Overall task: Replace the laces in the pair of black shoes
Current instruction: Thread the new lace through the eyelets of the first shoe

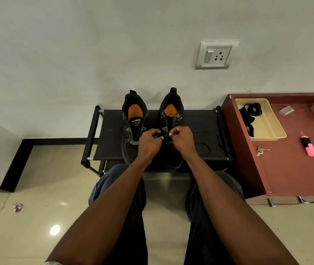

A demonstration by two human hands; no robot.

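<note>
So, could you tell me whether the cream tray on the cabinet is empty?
Not empty: the cream tray holds black laces, coiled and bunched along its left side.

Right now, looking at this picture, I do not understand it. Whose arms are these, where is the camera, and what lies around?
There is no machine: a person wears one camera on the head, looking down at their own arms. The left hand and right hand both work at the right shoe, fingers curled as if pinching a lace, though the lace itself is hard to see. The left shoe stands beside it on a black rack. On the red cabinet a tray holds black laces.
</note>
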